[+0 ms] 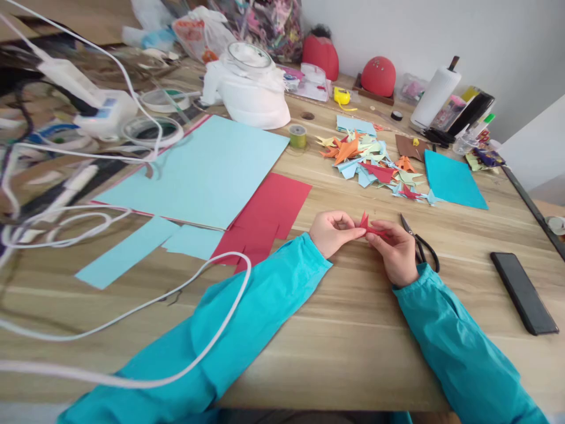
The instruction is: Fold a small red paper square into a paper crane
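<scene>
Between my two hands is a small piece of folded red paper, with pointed tips sticking up. My left hand pinches its left side between thumb and fingers. On the other side, my right hand grips it too, and the fingers hide part of the folds. Black-handled scissors lie on the table just beyond my right wrist. A pile of folded paper cranes in orange, red, pale blue and pale green sits farther back. Red paper sheets lie to the left of my left hand.
Large light-blue sheets and a cut strip cover the left side. A white cable loops over my left sleeve. A phone lies at right, near a turquoise paper stack. Behind stand a thread spool and a white-wrapped jar.
</scene>
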The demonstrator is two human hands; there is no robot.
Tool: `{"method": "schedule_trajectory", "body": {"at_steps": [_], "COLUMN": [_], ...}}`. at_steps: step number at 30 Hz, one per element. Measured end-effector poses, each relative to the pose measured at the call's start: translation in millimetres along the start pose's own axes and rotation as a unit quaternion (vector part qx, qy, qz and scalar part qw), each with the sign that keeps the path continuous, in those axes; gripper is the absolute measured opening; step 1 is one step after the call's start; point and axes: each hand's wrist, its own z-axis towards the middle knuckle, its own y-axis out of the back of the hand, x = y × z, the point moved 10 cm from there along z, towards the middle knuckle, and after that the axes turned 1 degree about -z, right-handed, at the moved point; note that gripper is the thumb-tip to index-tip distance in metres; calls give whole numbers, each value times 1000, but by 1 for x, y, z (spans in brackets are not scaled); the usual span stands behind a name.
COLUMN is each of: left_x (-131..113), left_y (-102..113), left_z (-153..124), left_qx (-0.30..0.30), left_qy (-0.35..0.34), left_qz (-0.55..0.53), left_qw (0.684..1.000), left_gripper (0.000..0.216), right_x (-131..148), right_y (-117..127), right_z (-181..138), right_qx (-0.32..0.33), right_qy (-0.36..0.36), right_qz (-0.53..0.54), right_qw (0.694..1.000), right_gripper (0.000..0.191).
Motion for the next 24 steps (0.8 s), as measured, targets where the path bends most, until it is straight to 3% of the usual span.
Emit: {"method": "schedule_trajectory", "body": {"at_steps": [9,12,24], "left_x": [2,4,2], "left_y": [0,-5,-13], "left_z": [1,2,1], "left_qx": [-4,16,64], "left_qy": [-2,7,4], "left_qz": [-46,-83,-15], "left_qw": [999,996,998], "left_gripper": [28,40,33], "right_x": [-4,-5,-4], "right_y": [1,-1,-8], "right_z": [3,3,2], "right_qx": [-10,2,30], "right_qy": [-17,-25,-32], "right_qz": [-6,-24,-51], "right_qw": [1000,999,998], "right_gripper": [17,16,18]}}
